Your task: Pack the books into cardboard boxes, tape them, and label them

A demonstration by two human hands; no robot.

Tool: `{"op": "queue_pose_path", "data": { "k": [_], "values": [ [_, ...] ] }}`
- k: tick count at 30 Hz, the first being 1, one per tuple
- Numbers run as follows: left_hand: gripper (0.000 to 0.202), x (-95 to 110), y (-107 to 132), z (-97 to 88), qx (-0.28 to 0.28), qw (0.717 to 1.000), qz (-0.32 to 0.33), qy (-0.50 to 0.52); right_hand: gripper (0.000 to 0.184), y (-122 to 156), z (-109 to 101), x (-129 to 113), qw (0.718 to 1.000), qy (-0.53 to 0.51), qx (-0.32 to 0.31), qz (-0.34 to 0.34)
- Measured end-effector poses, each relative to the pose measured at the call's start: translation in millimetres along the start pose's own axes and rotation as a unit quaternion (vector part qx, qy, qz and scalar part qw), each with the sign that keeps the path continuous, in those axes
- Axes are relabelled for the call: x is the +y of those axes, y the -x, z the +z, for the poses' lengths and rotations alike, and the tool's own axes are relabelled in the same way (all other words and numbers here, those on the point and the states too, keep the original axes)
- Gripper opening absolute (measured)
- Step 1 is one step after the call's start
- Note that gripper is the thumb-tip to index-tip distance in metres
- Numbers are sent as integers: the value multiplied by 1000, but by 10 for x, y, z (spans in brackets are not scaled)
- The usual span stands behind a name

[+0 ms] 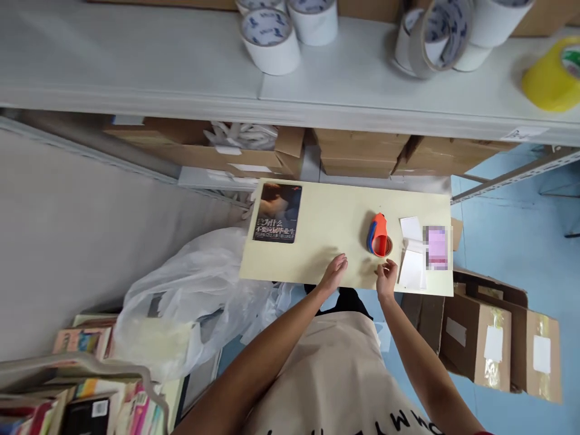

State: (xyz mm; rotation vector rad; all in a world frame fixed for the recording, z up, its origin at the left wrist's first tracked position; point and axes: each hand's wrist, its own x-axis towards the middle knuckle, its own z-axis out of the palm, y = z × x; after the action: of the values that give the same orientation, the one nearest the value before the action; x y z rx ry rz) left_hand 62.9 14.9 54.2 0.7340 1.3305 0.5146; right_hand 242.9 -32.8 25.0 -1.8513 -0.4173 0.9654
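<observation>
My left hand (334,273) is over the front edge of the pale yellow board (326,229), its fingers stretched out and nothing in them. To its right, my right hand (386,279) has its fingers curled in; whether something small is between them I cannot make out. Just beyond the right hand lies an orange and blue tape dispenser (379,232) with a roll in it. White paper slips (411,266) lie right of that hand. A dark-covered book (277,212) rests at the board's left end, and a blurred pink item (437,248) at its right end.
A grey shelf (181,78) crosses above the board, bearing white tape rolls (270,45) and a yellow roll (553,75). Cardboard boxes (362,145) sit beneath it. Crumpled clear plastic (181,290) and stacked books (86,386) are at left; more cartons (475,338) stand at right.
</observation>
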Motion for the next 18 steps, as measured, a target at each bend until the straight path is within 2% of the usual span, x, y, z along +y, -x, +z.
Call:
{"op": "queue_pose_path", "data": {
  "k": [2,4,7,10,13,18],
  "values": [
    [57,-51,87,-212,17,999,21,-20,37,70,32,-36,999,0,-4,-35],
    [52,-116,193,-444,48,996,43,-57,36,136,110,-91,998,2,-27,-59],
    [44,-241,412,-844,106,988,62,-89,38,257,356,-209,992,15,-85,-90],
    [37,-393,695,-1297,164,981,71,-80,37,473,748,-348,980,24,-148,-131],
    [31,-573,988,-1776,221,970,77,-72,34,809,1191,-443,961,38,-216,-166],
    [27,-909,1395,-2590,312,945,79,-65,29,1440,1861,-344,915,85,-335,-206]
  ]
}}
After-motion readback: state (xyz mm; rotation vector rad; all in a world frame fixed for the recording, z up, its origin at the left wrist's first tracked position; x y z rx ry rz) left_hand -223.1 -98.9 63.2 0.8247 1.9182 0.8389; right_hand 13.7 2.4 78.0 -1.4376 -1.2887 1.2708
